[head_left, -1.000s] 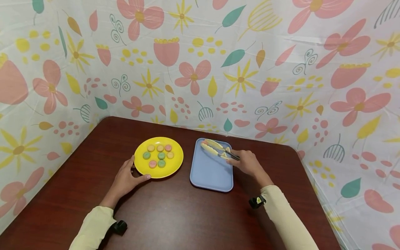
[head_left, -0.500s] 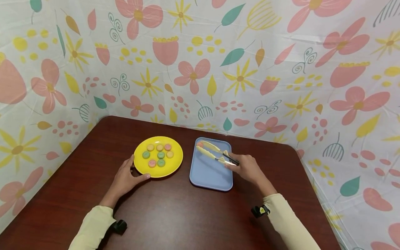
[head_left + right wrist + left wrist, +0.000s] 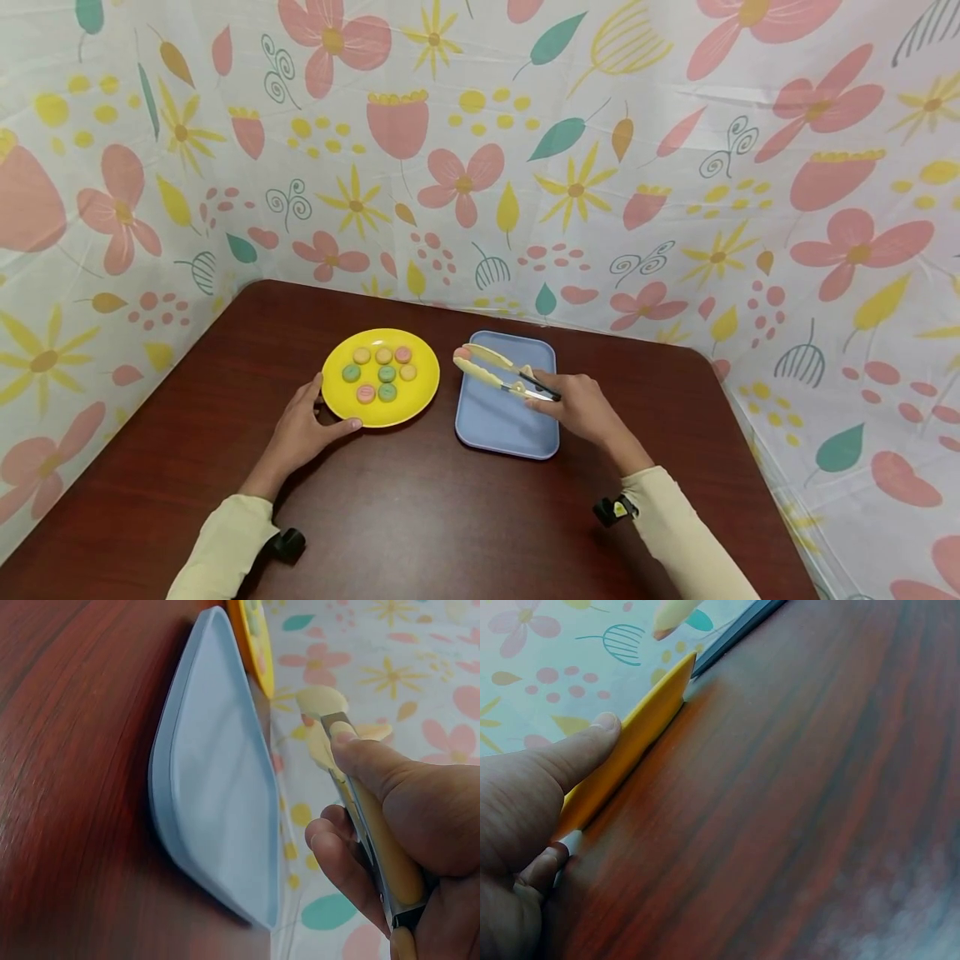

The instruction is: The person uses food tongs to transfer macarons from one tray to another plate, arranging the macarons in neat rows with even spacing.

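Note:
My left hand (image 3: pixel 300 429) holds the near left rim of a yellow plate (image 3: pixel 422 392). In the left wrist view its thumb (image 3: pixel 592 746) lies on the rim, with a fingertip low beside the plate's edge. Several pink, green and cream macarons (image 3: pixel 387 374) sit on the plate. My right hand (image 3: pixel 588 408) grips tongs (image 3: pixel 491 372) with cream-coloured tips. A pink macaron (image 3: pixel 462 354) is pinched at the tips, above the left edge of a blue tray (image 3: pixel 510 429). The right wrist view shows the tongs' handles (image 3: pixel 386 840) between thumb and fingers; the macaron is mostly hidden there.
Plate and tray stand side by side on a dark brown wooden table (image 3: pixel 420 517), with a narrow gap between them. A floral-print curtain (image 3: pixel 465 250) hangs behind and along both sides of the table.
My right hand has moved the tongs and the pink macaron left, from above the tray's far part to its left edge. The left hand stays on the plate.

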`<state>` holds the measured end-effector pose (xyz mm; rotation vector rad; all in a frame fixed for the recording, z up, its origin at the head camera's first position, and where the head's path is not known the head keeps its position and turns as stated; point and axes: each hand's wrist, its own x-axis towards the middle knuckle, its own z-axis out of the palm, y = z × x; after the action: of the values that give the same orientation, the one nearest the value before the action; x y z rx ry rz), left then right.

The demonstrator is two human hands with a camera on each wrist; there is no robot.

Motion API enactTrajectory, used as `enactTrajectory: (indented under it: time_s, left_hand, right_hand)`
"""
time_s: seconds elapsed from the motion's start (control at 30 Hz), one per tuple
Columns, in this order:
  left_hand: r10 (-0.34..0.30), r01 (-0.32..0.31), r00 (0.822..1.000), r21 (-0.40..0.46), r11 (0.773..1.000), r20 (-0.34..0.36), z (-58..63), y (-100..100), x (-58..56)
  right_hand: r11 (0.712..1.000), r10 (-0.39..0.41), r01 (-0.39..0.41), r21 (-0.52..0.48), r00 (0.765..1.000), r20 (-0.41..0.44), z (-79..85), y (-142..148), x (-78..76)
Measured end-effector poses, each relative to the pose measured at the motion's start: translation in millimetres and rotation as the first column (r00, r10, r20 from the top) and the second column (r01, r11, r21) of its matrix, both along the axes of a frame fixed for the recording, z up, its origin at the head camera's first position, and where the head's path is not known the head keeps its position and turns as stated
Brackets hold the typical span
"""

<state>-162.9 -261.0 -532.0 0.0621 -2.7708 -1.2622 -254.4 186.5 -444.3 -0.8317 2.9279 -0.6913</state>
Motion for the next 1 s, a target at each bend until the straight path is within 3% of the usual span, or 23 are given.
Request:
enactTrajectory:
  time_s: [0.8, 1.0]
  left_hand:
    - [-0.002, 0.002, 1.000, 0.008, 1.000, 0.001, 0.1, -1.2, -0.8]
    - [-0.005, 0.005, 1.000, 0.010, 1.000, 0.000, -1.5, -1.0, -1.6]
  right_hand:
    - [0.983, 0.181, -0.181, 0.026, 0.983, -0.027, -0.3, -48.3, 3.8]
    - [0.978, 0.195, -0.192, 0.077, 0.980, -0.040, 2.2, -58.9, 5.7]
